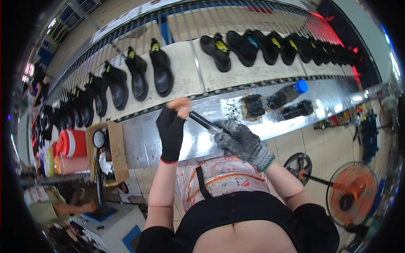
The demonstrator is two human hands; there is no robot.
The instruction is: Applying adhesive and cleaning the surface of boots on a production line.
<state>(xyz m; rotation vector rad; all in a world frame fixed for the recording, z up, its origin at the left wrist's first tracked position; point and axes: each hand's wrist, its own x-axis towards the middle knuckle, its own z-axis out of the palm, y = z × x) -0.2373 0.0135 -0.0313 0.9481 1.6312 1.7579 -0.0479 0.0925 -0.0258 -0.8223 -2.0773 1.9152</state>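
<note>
My right hand (241, 141), in a grey knitted glove, is closed around the lower end of a slim black pen-like stick (204, 121). The stick slants up to the left, with a paler, shiny section beside the glove. At its upper end is my left hand (172, 128), in a black glove with bare fingertips. Those fingertips are blurred, so their grip on the stick is unclear. Right of my hands, a black-stained sponge or cloth (253, 106) lies on a smeared white sheet (230, 110). Beside it lie a blue-capped bottle of dark liquid (283, 96) and another dark object (298, 109).
Beyond the metal ledge (143, 137), black boots (161, 71) and black shoes (217, 52) line a pale conveyor (183, 63). A cardboard box (118, 152) and red container (72, 143) stand left. An orange fan (352, 194) stands right. Another person's hand (87, 206) shows lower left.
</note>
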